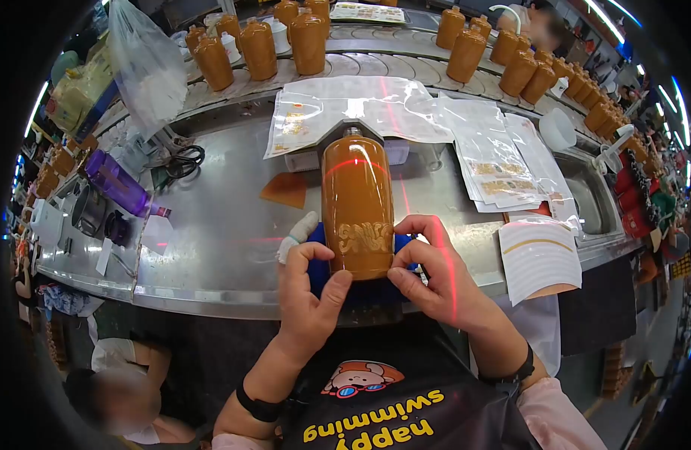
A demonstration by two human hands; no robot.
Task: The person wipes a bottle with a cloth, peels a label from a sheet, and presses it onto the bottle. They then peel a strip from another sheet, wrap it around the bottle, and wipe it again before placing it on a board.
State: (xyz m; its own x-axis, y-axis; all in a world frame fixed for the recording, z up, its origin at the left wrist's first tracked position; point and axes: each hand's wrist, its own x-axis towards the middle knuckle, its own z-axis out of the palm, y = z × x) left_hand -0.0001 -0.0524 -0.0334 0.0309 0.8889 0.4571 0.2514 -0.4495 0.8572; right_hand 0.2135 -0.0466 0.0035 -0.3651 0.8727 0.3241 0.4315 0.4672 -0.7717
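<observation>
A glossy brown ceramic bottle (356,199) lies on its side on a rest with blue parts (318,279), its neck pointing away from me. Raised-looking gold lettering (362,237) runs across it close to the base. My left hand (309,289) grips the left side of the base between thumb and bent fingers, and one of its fingers wears a white cover (298,234). On the opposite side, my right hand (429,264) pinches the base edge, thumb low and fingers curled along the wall. Red laser lines cross the bottle and my right hand.
Printed decal sheets (345,112) cover the bench behind the bottle, with more sheets (495,161) at right near a sink (591,196). A brown scraper-like piece (285,190), scissors (185,160) and a purple bottle (119,182) lie leftward. Several brown bottles (257,51) stand on the conveyor.
</observation>
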